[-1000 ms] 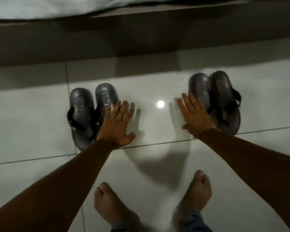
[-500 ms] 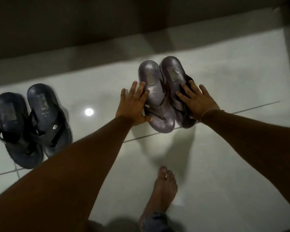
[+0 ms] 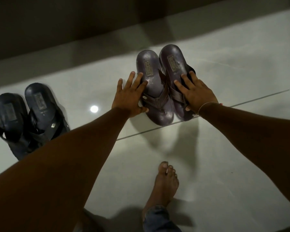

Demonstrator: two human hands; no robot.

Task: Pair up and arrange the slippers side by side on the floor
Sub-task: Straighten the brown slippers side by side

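Two pairs on tiled floor (image 3: 224, 156). Dark pair (image 3: 28, 118): far left, touching, set. Purple pair (image 3: 164, 84): centre-right, side by side. Left hand (image 3: 129, 96) open, flat against its left edge; right hand (image 3: 197, 96) open, spread over the right slipper's strap. Step: final squaring. Next: likely gentle inward press, release.

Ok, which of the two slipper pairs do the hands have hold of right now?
The purplish-brown pair on the right: left hand and right hand press its outer sides. The black pair at left lies untouched.
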